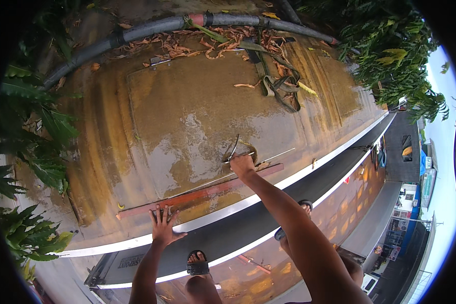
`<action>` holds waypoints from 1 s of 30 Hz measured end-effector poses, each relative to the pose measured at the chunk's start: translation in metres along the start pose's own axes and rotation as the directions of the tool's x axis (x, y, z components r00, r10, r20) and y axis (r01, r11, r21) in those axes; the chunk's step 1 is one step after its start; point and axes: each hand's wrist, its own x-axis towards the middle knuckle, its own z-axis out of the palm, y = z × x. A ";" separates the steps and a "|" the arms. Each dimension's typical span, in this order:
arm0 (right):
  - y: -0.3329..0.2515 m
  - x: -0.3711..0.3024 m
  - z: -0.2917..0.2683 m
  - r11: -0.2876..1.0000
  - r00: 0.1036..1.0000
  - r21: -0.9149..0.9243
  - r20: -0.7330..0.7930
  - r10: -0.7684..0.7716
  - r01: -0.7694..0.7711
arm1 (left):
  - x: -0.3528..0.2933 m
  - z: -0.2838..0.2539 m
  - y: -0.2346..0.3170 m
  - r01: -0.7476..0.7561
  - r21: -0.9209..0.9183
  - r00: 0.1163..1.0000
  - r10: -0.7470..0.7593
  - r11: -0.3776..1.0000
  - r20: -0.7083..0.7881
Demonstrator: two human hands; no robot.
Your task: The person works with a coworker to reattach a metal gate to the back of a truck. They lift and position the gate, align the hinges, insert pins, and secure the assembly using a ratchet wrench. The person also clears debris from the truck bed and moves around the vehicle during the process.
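My right hand is closed on a thin curved metal handle that stands up from a wet, brown, dirty flat metal surface. My left hand lies flat with fingers spread at the near edge of that surface, touching the end of a long reddish strip. A rectangular panel outline marks the surface around the handle. Below my hands, my feet in dark sandals stand on a black ledge with white borders.
A thick grey hose curves along the far edge among dry leaves. A dark strap lies coiled at the back right. Green plants crowd the left, foliage the upper right. Street and buildings show far below on the right.
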 end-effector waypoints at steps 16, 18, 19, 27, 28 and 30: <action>0.027 -0.008 -0.001 0.788 0.916 0.600 0.227 -0.332 0.137 | 0.230 -0.119 0.082 0.751 -0.635 0.454 -0.840 0.181 0.297; 0.075 0.030 -0.021 0.737 0.878 0.616 0.151 -0.455 0.276 | 0.305 -0.148 0.075 0.751 -0.638 0.469 -0.818 0.172 0.332; 0.110 0.065 -0.062 0.736 0.869 0.624 0.179 -0.461 0.261 | 0.336 -0.159 0.064 0.752 -0.634 0.471 -0.819 0.178 0.328; 0.335 0.358 -0.263 0.814 0.869 0.381 -0.410 -0.276 0.438 | 0.514 -0.267 -0.032 0.720 -0.638 0.455 -0.880 0.272 0.138; 0.336 0.392 -0.304 0.855 0.935 0.398 -0.257 -0.246 0.334 | 0.521 -0.277 -0.041 0.724 -0.660 0.410 -0.895 0.202 0.176; 0.347 0.459 -0.347 0.871 0.919 0.356 -0.327 -0.222 0.338 | 0.549 -0.292 -0.053 0.706 -0.702 0.357 -0.903 0.093 0.240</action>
